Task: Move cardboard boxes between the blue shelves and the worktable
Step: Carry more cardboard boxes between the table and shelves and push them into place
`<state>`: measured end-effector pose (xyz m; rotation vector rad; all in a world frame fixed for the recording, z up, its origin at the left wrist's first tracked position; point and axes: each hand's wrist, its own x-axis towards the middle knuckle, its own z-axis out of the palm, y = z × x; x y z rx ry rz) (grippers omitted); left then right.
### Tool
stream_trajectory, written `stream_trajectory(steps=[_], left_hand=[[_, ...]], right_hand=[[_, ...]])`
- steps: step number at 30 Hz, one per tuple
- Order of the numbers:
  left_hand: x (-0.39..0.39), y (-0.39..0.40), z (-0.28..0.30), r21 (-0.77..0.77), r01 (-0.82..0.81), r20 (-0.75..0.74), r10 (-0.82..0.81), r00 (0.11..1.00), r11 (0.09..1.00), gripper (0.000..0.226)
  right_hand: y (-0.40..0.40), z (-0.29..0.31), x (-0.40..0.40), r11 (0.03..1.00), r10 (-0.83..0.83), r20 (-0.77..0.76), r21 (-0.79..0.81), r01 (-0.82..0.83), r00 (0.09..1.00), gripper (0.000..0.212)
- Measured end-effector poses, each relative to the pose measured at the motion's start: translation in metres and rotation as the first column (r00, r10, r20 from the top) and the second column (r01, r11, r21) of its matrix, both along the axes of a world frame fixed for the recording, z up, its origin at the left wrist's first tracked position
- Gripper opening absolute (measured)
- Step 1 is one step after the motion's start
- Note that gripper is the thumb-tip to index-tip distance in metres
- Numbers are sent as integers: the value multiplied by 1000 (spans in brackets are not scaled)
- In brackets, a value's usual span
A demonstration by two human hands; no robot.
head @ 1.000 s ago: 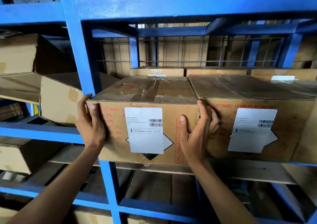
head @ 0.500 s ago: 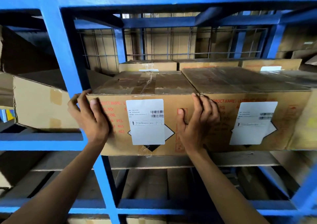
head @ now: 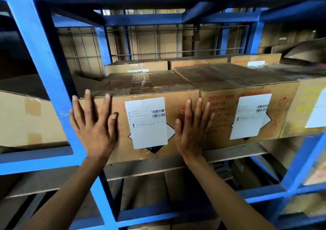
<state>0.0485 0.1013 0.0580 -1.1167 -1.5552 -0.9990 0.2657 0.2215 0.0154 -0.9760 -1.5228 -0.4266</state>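
Note:
A cardboard box [head: 146, 88] with a white label and taped top sits on a board of the blue shelf [head: 40, 57], at chest height. My left hand [head: 93, 124] lies flat against the left part of its front face, fingers straight and spread. Flat on the right part of the same face is my right hand [head: 192, 129], with its fingertips reaching the seam to the neighbouring box [head: 247, 113]. Neither hand grips an edge.
The neighbouring box stands tight against the right side. More boxes [head: 197, 63] fill the row behind, in front of a wire mesh back. A blue upright runs just left of my left hand, with another carton [head: 30, 120] beyond it. Lower shelves hold more cartons.
Both hands left the box's side edges and now lie flat on its front face. The box sits further back on the shelf, its front near the neighbour's. The camera moved closer.

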Motion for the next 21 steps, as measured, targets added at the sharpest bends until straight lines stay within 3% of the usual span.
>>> stream_trajectory(steps=[4, 21], left_hand=[[5, 6, -4, 1, 19, 68, -19, 997, 1000, 49], [-4, 18, -2, 88, 91, 30, -94, 995, 992, 45]], right_hand=[[2, -3, -2, 1000, -11, 15, -9, 12, 1000, 62], [13, -2, -12, 999, -39, 11, 15, 39, 999, 59]])
